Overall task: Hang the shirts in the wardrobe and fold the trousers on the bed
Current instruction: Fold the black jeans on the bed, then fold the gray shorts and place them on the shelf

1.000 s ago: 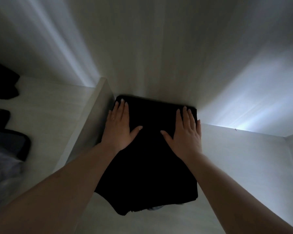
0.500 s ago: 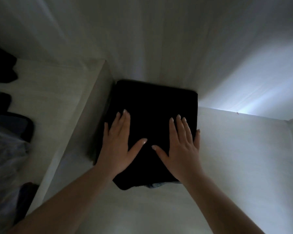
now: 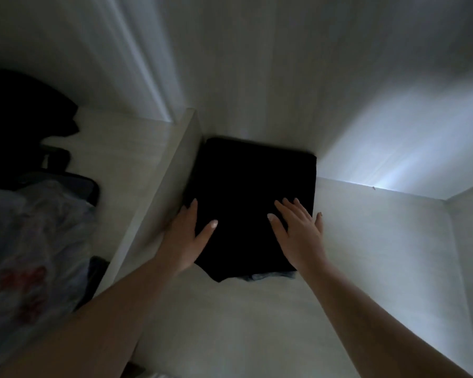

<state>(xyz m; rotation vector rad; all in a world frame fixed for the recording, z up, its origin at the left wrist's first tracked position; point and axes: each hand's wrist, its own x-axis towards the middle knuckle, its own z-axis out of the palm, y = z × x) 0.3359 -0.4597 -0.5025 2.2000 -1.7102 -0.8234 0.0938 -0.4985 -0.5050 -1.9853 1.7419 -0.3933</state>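
Black folded trousers w/ both hands flat on top

Left of the fingers we see a pale divider panel; beyond it, farther left, a crumpled plastic bag with red print, and dark clothes.

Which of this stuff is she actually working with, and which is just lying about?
In the job:
- folded black garment on the shelf
- left hand and right hand, flat on it

Lying about:
- plastic bag beyond the divider
- dark clothes behind it
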